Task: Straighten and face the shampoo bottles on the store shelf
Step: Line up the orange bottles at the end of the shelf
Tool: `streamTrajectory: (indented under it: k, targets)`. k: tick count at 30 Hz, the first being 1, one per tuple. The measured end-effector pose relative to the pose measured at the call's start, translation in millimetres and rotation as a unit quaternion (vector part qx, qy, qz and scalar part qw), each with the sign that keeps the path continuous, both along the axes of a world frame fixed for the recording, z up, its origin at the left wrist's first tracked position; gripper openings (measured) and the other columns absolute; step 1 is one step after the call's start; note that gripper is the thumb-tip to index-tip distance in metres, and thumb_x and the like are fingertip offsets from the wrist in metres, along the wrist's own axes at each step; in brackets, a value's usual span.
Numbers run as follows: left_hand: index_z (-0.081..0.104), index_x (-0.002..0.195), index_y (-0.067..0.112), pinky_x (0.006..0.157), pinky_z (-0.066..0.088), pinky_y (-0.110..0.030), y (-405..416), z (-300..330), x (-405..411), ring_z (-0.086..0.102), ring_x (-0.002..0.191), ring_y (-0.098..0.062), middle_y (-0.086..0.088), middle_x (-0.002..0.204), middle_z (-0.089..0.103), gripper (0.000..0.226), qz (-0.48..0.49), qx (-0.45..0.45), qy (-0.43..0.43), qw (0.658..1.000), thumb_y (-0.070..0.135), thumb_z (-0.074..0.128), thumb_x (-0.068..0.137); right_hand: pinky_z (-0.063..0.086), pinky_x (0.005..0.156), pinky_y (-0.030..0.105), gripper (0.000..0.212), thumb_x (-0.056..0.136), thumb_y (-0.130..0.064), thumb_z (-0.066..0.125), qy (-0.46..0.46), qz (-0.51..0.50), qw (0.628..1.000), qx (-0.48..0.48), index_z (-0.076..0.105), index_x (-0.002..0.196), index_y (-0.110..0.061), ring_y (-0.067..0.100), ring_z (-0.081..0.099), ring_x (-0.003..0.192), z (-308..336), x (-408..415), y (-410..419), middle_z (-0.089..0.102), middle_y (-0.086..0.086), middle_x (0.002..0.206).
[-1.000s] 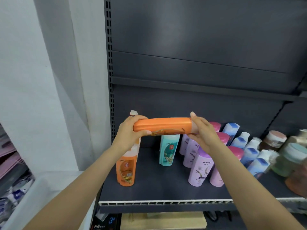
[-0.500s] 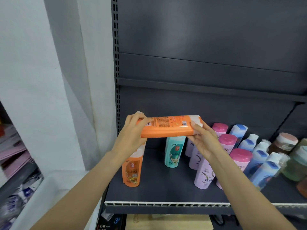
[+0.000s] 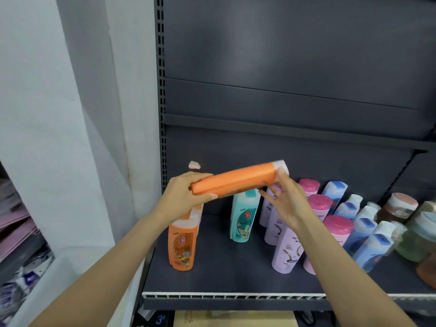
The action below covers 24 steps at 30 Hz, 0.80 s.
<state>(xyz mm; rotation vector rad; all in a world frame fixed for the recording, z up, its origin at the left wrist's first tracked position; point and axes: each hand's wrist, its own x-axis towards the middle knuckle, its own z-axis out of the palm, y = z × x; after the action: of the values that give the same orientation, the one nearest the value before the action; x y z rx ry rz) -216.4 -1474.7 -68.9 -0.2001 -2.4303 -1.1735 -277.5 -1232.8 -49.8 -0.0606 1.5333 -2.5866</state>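
At mid-frame I hold the orange shampoo bottle (image 3: 236, 182) nearly level above the shelf (image 3: 236, 297), its long axis rising toward its white cap at right, my left hand (image 3: 182, 197) gripping the base end while my right hand (image 3: 286, 200), fingers spread, touches the cap end.

Dark grey metal back panel (image 3: 295, 67) fills twelve to three o'clock — a slotted upright (image 3: 161, 90) edges it; white wall (image 3: 47, 114) at nine.
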Motion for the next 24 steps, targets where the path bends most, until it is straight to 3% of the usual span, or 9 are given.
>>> streamTrajectory:
  k: [3, 5, 7, 10, 12, 16, 19, 22, 24]
  targets:
    - [0.064, 0.109, 0.030, 0.074, 0.056, -0.024, -2, -2, -2, 0.066, 0.088, -0.007, 0.008, 0.101, 0.068, 0.033, -0.024, 0.130, -0.063, 0.989, 0.029, 0.075, 0.078, 0.044, 0.102, 0.051, 0.019, 0.093, -0.015, 0.055, 0.029, 0.021, 0.999, 0.032, 0.054, 0.109, -0.004, 0.017, 0.064, 0.101, -1, -1, 0, 0.070, 0.005, 0.100]
    - [0.066, 0.097, 0.029, 0.071, 0.057, -0.026, -2, -3, -3, 0.069, 0.086, -0.013, 0.000, 0.097, 0.070, 0.017, -0.046, 0.171, -0.095, 0.980, 0.028, 0.071, 0.080, 0.046, 0.101, 0.049, 0.024, 0.093, -0.015, 0.056, 0.035, 0.024, 0.999, 0.030, 0.054, 0.113, -0.003, 0.021, 0.064, 0.104, -1, -2, -1, 0.068, 0.010, 0.106]
    - [0.065, 0.100, 0.025, 0.068, 0.058, -0.025, 1, -3, -4, 0.069, 0.087, -0.014, -0.005, 0.100, 0.069, 0.015, -0.068, 0.196, -0.119, 0.971, 0.028, 0.066, 0.085, 0.052, 0.093, 0.045, 0.035, 0.092, -0.015, 0.058, 0.031, 0.011, 0.999, 0.008, 0.047, 0.123, -0.001, 0.023, 0.067, 0.100, 1, -4, -2, 0.066, 0.014, 0.109]
    - [0.057, 0.116, 0.024, 0.070, 0.057, -0.024, 5, -4, -8, 0.067, 0.094, -0.012, -0.001, 0.108, 0.065, 0.027, -0.088, 0.184, -0.148, 0.968, 0.031, 0.057, 0.091, 0.057, 0.085, 0.044, 0.034, 0.089, -0.016, 0.063, 0.026, -0.041, 0.998, 0.030, 0.045, 0.115, -0.004, 0.026, 0.069, 0.095, 2, -6, -3, 0.065, 0.017, 0.107]
    - [0.055, 0.117, 0.025, 0.071, 0.057, -0.025, 9, -6, -11, 0.066, 0.093, -0.011, 0.000, 0.105, 0.065, 0.024, -0.093, 0.171, -0.175, 0.965, 0.031, 0.053, 0.093, 0.060, 0.075, 0.038, 0.037, 0.087, -0.019, 0.067, 0.018, -0.091, 0.993, 0.075, 0.046, 0.113, -0.003, 0.026, 0.069, 0.093, 3, -7, -3, 0.065, 0.016, 0.106]
    - [0.056, 0.118, 0.014, 0.063, 0.055, -0.018, 25, -17, -18, 0.064, 0.083, -0.006, -0.003, 0.096, 0.063, 0.025, -0.115, 0.184, -0.228, 0.949, 0.024, 0.053, 0.095, 0.058, 0.055, 0.026, 0.049, 0.083, -0.024, 0.072, 0.036, -0.150, 0.978, 0.143, 0.051, 0.119, 0.002, 0.021, 0.067, 0.081, 5, -12, 2, 0.062, 0.015, 0.104]
    - [0.058, 0.115, 0.010, 0.055, 0.049, -0.013, 38, -29, -27, 0.062, 0.066, 0.002, 0.000, 0.084, 0.062, 0.024, -0.116, 0.163, -0.227, 0.953, 0.021, 0.055, 0.094, 0.053, 0.049, 0.020, 0.046, 0.082, -0.024, 0.073, 0.069, -0.165, 0.964, 0.196, 0.053, 0.118, -0.002, 0.015, 0.063, 0.074, 6, -15, 9, 0.059, 0.009, 0.098]
    - [0.061, 0.112, 0.014, 0.081, 0.055, -0.028, 47, -40, -38, 0.065, 0.091, -0.010, 0.003, 0.090, 0.065, 0.022, -0.113, 0.138, -0.225, 0.958, 0.022, 0.059, 0.092, 0.052, 0.049, 0.020, 0.034, 0.084, -0.020, 0.071, 0.105, -0.157, 0.954, 0.233, 0.057, 0.112, -0.007, 0.018, 0.064, 0.080, 4, -18, 16, 0.061, 0.007, 0.095]
    - [0.061, 0.111, 0.015, 0.088, 0.052, -0.028, 53, -49, -44, 0.063, 0.099, -0.015, 0.003, 0.096, 0.066, 0.022, -0.100, 0.102, -0.223, 0.964, 0.023, 0.061, 0.091, 0.053, 0.053, 0.024, 0.032, 0.083, -0.020, 0.072, 0.128, -0.142, 0.945, 0.264, 0.059, 0.111, -0.012, 0.023, 0.064, 0.088, -2, -23, 19, 0.064, 0.010, 0.102]
